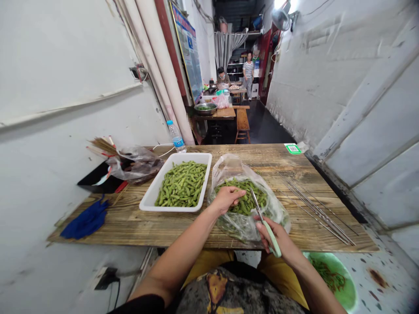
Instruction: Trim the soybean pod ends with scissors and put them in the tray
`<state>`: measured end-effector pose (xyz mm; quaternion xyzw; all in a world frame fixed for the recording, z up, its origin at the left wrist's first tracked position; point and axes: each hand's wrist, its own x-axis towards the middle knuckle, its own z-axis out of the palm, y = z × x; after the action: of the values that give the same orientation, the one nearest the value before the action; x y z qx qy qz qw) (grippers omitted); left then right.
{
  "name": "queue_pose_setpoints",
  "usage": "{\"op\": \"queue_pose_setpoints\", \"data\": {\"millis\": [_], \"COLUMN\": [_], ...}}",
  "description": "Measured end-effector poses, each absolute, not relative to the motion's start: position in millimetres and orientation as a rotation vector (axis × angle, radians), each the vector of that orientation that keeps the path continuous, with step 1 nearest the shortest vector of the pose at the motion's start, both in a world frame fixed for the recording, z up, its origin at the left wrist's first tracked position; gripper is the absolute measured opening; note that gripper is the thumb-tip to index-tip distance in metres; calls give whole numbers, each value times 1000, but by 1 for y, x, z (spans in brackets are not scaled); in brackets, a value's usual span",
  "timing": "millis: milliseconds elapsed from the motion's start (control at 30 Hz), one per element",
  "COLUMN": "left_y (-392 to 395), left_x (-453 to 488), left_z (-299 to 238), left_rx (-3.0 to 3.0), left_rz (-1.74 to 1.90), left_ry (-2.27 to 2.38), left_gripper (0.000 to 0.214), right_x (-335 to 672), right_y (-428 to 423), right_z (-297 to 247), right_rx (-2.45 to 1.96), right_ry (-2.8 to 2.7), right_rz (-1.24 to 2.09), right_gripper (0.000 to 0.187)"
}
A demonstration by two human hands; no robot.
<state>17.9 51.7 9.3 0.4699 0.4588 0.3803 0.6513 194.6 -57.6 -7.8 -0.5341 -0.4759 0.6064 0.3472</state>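
My left hand (228,199) is closed in a pinch above the bag, its fingertips on an edamame pod that is mostly hidden among the green behind it. Scissors (272,239) with pale green handles are gripped in my right hand (274,237), blades pointing up and away, their tips close to my left fingertips. Under both hands, a clear plastic bag (278,213) lies open on the wooden table (196,229), with edamame pods (253,198) inside. To the left stands a white tray (149,205) holding many more edamame pods (181,185).
Metal skewers (319,211) lie at the right. Leftward are a blue cloth-like item (85,219), a black box (98,178) and a water bottle (176,138). A green basin (348,288) with trimmings sits on the floor. Two people are farther back, near another table (225,113).
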Motion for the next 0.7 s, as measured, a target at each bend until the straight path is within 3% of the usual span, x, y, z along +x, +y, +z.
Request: {"op": "queue_pose_setpoints", "data": {"millis": [500,700], "left_y": [45,46], "left_x": [11,6], "left_z": [18,28], "left_rx": [1747,1941], "left_rz": [633,503], "left_ry": [1191,1121], "left_gripper": [26,29], "right_x": [201,209], "right_y": [-55,-52], "right_z": [-1,-1], "right_rx": [-1463,-1445], "right_ry": [-1591,-1712], "right_rz": [1291,1199], "right_gripper": [49,50]}}
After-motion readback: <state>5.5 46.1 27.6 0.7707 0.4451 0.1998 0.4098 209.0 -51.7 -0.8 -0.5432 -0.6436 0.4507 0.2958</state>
